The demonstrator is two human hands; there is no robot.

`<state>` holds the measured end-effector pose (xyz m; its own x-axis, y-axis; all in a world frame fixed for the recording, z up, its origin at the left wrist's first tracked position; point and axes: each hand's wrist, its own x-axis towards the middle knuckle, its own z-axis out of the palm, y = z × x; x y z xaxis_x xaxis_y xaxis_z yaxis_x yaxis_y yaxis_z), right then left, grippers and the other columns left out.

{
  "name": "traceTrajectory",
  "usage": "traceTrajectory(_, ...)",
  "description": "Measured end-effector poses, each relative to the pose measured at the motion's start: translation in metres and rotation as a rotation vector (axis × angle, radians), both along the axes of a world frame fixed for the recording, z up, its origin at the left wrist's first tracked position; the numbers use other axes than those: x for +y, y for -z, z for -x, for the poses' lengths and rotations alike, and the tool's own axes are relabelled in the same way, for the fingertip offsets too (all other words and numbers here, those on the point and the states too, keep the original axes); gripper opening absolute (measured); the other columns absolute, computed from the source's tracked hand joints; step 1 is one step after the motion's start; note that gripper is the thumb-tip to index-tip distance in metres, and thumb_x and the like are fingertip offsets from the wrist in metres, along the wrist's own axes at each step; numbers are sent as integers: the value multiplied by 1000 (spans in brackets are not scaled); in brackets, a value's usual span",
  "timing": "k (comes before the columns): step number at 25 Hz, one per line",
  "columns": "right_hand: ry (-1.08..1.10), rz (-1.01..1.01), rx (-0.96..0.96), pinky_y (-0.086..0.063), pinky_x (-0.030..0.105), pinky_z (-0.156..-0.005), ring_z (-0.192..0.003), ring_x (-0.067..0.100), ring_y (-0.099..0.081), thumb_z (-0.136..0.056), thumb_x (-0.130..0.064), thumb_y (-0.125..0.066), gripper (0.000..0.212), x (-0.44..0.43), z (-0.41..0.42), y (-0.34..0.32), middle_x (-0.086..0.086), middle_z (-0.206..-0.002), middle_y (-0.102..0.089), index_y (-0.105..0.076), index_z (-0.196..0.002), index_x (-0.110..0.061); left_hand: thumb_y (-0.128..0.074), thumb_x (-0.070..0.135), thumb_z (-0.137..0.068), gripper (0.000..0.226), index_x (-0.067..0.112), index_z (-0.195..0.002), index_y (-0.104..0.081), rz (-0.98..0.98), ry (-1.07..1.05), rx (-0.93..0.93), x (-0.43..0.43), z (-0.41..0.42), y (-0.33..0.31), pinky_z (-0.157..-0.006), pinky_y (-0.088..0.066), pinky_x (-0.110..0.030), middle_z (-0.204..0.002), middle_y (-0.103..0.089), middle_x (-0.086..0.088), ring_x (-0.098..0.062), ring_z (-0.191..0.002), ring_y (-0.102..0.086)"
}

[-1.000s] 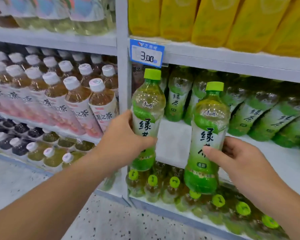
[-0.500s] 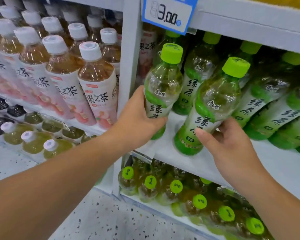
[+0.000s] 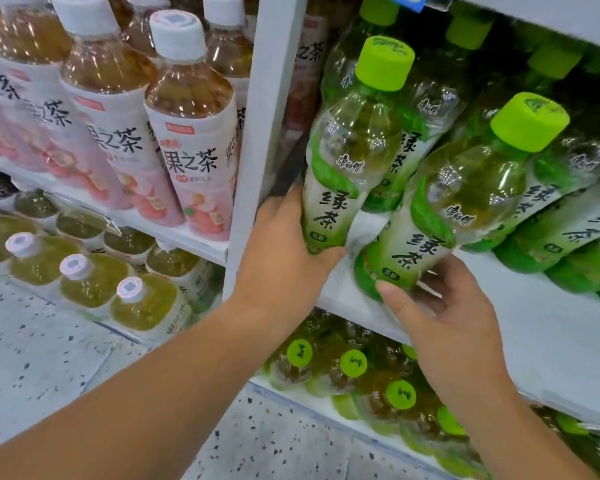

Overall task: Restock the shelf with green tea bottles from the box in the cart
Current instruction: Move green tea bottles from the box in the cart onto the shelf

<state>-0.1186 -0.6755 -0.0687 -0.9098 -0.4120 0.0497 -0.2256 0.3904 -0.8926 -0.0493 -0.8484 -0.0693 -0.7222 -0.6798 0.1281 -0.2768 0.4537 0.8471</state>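
Drinks aisle, white shelving, with peach tea bottles (image 3: 191, 133) being displayed in the left bay. Just past the upright post (image 3: 267, 133), the left green tea bottle (image 3: 350, 161) is being gripped low down by the left hand (image 3: 281, 258), fingers wrapped under its base. The right green tea bottle (image 3: 465, 202) is being held tilted, thumb and fingers of the right hand (image 3: 454, 327) curled round its bottom, at the front of the shelf (image 3: 551, 341). Probably best if both are being stood upright and slid back against the stocked row (image 3: 568, 220), labels being turned outward.
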Motion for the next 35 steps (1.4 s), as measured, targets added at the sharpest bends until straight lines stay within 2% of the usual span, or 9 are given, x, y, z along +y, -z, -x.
traceTrajectory(5, 80, 47, 24, -54, 24, -91, -101, 1, -68, -76, -31, -83, 46, -13, -2, 12, -17, -108, -71, -63, -118, -32, -80, 25, -82, 65, 21, -137, -45, -34, -19, 66, 5, -3, 9, -99, -47, -27, -126, -54, 4, -10, -119, -52)
traceTrajectory(11, 54, 31, 58, -52, 20, -90, -104, -1, -66, -80, -34, -80, 43, -26, 10, 13, -16, -111, -70, -65, -120, -29, -74, 19, -88, 53, 15, -132, -46, 40, -4, 55, -9, 10, 12, -92, -33, -11, -124, -54, 3, -9, -117, -49)
traceTrajectory(15, 49, 22, 60, -53, 21, -89, -100, -1, -66, -81, -36, -79, 39, -38, 20, 16, -18, -107, -71, -67, -118, -31, -73, 25, -89, 57, 11, -136, -45, 163, 1, 6, -20, 20, 16, -100, -35, -19, -129, -57, -4, -17, -122, -52)
traceTrajectory(21, 51, 31, 97, -49, 11, -88, -101, 1, -63, -84, -39, -74, 43, -51, 25, 22, -14, -110, -70, -65, -124, -27, -71, 29, -90, 63, 9, -142, -44, 199, -15, 32, -19, 20, 23, -106, -39, -27, -134, -57, -7, -19, -126, -50)
traceTrajectory(24, 60, -5, 131, -52, 24, -86, -98, 6, -63, -85, -48, -70, 41, -53, 25, 26, -13, -106, -70, -64, -122, -31, -68, 34, -91, 69, 13, -149, -36, 208, -18, 21, -19, 20, 23, -111, -39, -35, -143, -52, -4, -18, -135, -46)
traceTrajectory(27, 65, -47, 144, -54, 35, -88, -102, 9, -62, -86, -56, -66, 42, -54, 27, 30, -14, -107, -69, -62, -121, -34, -68, 37, -91, 67, 15, -147, -38, 176, -38, 23, -19, 20, 24, -109, -43, -37, -141, -54, -2, -17, -132, -49)
traceTrajectory(29, 67, -67, 146, -54, 36, -88, -104, 9, -62, -85, -60, -64, 44, -53, 28, 32, -14, -109, -68, -60, -123, -37, -68, 37, -91, 60, 14, -141, -44, 165, -50, 12, -18, 21, 25, -104, -46, -35, -133, -59, -3, -18, -124, -54)
traceTrajectory(32, 73, -88, 150, -54, 37, -89, -104, 7, -61, -84, -65, -60, 49, -53, 27, 33, -14, -111, -67, -58, -125, -38, -67, 36, -91, 55, 14, -137, -46, 173, -58, 1, -17, 22, 24, -101, -42, -25, -129, -60, -2, -17, -121, -54)
traceTrajectory(35, 82, -98, 157, -54, 37, -89, -103, 7, -62, -84, -66, -59, 51, -53, 27, 34, -14, -111, -67, -58, -127, -38, -67, 37, -92, 54, 15, -136, -47, 155, -51, 1, -18, 23, 24, -103, -45, -32, -129, -60, -2, -18, -121, -55)
